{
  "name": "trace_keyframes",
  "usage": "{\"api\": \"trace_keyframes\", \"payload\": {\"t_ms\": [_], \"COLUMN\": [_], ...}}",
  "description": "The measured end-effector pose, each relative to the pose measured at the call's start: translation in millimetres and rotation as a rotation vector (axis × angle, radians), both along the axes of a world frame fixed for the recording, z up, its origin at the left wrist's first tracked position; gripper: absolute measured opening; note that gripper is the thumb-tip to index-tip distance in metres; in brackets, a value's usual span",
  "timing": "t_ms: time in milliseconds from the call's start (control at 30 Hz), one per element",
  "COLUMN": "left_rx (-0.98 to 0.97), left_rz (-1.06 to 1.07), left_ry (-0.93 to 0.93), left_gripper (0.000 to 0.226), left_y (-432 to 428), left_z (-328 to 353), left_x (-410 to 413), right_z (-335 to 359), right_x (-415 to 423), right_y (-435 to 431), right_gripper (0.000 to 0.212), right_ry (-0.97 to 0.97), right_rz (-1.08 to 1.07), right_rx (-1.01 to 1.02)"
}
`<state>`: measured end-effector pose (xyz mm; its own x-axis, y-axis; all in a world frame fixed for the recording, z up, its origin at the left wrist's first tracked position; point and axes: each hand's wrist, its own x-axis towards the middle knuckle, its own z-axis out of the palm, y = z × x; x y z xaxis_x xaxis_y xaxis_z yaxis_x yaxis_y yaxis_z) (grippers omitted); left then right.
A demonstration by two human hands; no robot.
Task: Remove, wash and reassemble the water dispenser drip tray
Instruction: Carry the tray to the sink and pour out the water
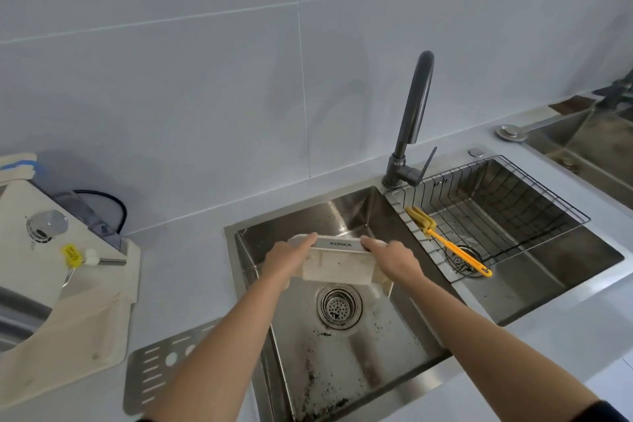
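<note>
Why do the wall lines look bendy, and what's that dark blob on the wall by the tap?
Head view: the wide-angle lens bows the wall grout lines slightly; the dim blob left of the faucet is a soft shadow, its source unseen; the sink steel shows pale glare; the drip tray is sharp enough to read KONKA.

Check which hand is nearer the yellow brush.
Right. The right hand grips the drip tray just left of the yellow brush; the left hand grips the tray's opposite end, farther left.
</note>
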<state>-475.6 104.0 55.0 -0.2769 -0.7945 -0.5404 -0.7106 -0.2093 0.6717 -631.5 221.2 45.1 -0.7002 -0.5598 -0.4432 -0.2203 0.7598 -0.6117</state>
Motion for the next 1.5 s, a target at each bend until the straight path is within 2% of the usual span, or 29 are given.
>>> {"api": "trace_keyframes", "payload": {"t_ms": [100, 267, 467, 600, 700, 800, 933, 1067, 1167, 1267, 1367, 1500], "left_rx": [-0.138, 0.027, -0.037, -0.154, -0.265, -0.356, -0.513, -0.575, -0.524, -0.398, -0.142, 0.201], "left_rz": [0.0, 0.013, 0.051, 0.04, 0.027, -0.005, -0.167, -0.292, -0.293, -0.264, -0.148, 0.123], "left_ry": [0.017, -0.028, 0.036, 0.174, 0.283, 0.353, 0.389, 0.447, 0.495, 0.532, 0.633, 0.839], "left_gripper": [0.087, 0.074, 0.079, 0.053, 0.041, 0.056, 0.082, 0.1, 0.106, 0.112, 0.112, 0.106], "left_y": [3, 21, 8, 1, 0, -1, -4, -5, -10, -11, -11, -10], "left_z": [6, -12, 0, 12, 23, 32, 38, 43, 42, 38, 34, 32], "left_x": [-1, 10, 11, 10, 14, 19, 30, 38, 44, 46, 42, 34], "right_z": [4, -15, 5, 24, 34, 43, 52, 51, 51, 50, 48, 44], "right_x": [-3, 13, 5, -3, -8, -12, -11, -5, 3, 9, 14, 18], "right_y": [1, 10, 0, -7, -11, -12, -12, -8, -5, -4, -4, 1], "right_gripper": [0.06, 0.058, 0.062, 0.064, 0.062, 0.048, 0.046, 0.034, 0.021, 0.019, 0.018, 0.021], "right_ry": [0.064, -0.158, -0.164, -0.169, -0.297, -0.42, -0.584, -0.675, -0.664, -0.633, -0.596, -0.519], "right_rz": [-0.045, -0.003, 0.007, -0.002, -0.042, -0.132, -0.217, -0.278, -0.325, -0.322, -0.307, -0.308], "right_rx": [-0.068, 0.089, -0.016, -0.146, -0.242, -0.31, -0.395, -0.423, -0.452, -0.496, -0.536, -0.573]}}
